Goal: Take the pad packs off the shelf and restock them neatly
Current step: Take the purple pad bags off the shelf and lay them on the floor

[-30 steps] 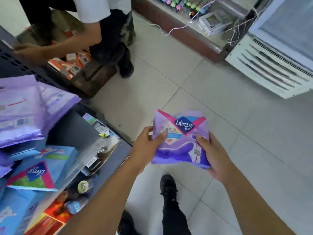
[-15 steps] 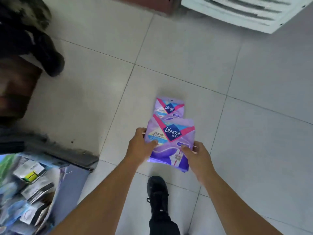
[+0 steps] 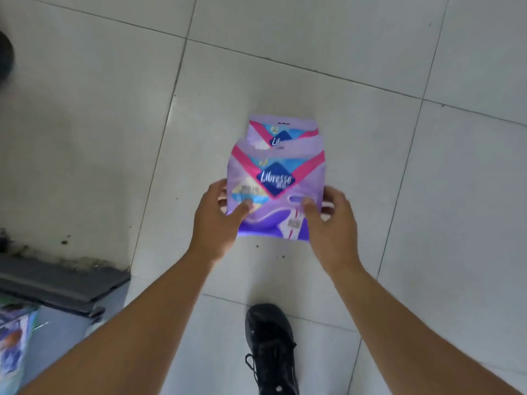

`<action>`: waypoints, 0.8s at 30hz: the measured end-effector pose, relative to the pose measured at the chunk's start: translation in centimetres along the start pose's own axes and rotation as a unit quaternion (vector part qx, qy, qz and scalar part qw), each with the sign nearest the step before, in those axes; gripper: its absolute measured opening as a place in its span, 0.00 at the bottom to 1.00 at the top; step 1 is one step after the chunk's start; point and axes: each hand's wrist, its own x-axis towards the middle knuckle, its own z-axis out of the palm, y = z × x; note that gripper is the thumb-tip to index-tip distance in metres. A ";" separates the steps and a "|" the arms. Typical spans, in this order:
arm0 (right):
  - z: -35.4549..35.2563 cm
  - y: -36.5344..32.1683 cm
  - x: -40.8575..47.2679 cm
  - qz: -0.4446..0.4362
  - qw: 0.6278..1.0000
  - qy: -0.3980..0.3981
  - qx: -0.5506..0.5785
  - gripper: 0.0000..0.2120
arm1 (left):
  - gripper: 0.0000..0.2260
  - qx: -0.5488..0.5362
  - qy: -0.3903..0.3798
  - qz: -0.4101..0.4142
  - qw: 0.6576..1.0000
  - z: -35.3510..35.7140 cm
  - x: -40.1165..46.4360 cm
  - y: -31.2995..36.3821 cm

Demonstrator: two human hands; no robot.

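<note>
- Left hand (image 3: 215, 220) gripping the near purple pad pack (image 3: 276, 192) at its left edge, thumb on the front, fingers curled behind
- Right hand (image 3: 332, 223) pinching the same pack's right edge (thumb on the printed face)
- Held above the tiled floor (image 3: 85, 138), overlapping a second pad pack (image 3: 282, 131) lying flat on a tile just beyond
- Black shoe (image 3: 271, 346) near the floor's bottom edge
- Dark shelf base (image 3: 57, 283) at lower left

The near purple pad pack (image 3: 276, 192) reads "Libresse"; the pack behind it (image 3: 282, 132) shows only "Li".
</note>
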 end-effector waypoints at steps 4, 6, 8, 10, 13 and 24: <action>2.2 -0.7 8.1 -0.040 0.997 0.063 -0.023 0.12 | 0.18 -0.009 0.041 0.041 0.998 3.6 7.5 1.6; 3.2 0.0 10.9 -0.015 0.995 0.037 -0.089 0.13 | 0.19 0.038 0.030 0.018 0.999 5.2 10.1 1.4; 3.3 0.7 12.5 0.009 0.990 0.022 -0.138 0.15 | 0.19 0.081 0.011 0.000 0.997 6.2 11.5 1.0; 3.0 0.9 12.9 0.017 0.988 0.013 -0.154 0.16 | 0.19 0.110 0.007 0.001 0.994 6.1 12.0 0.9; 2.4 0.3 12.0 0.048 0.980 -0.039 -0.187 0.17 | 0.24 0.167 -0.020 -0.025 0.986 5.1 11.4 1.9; -1.8 -11.7 -3.6 -0.090 0.951 -0.124 -0.270 0.16 | 0.14 0.267 0.043 -0.002 0.963 -6.9 -5.2 9.7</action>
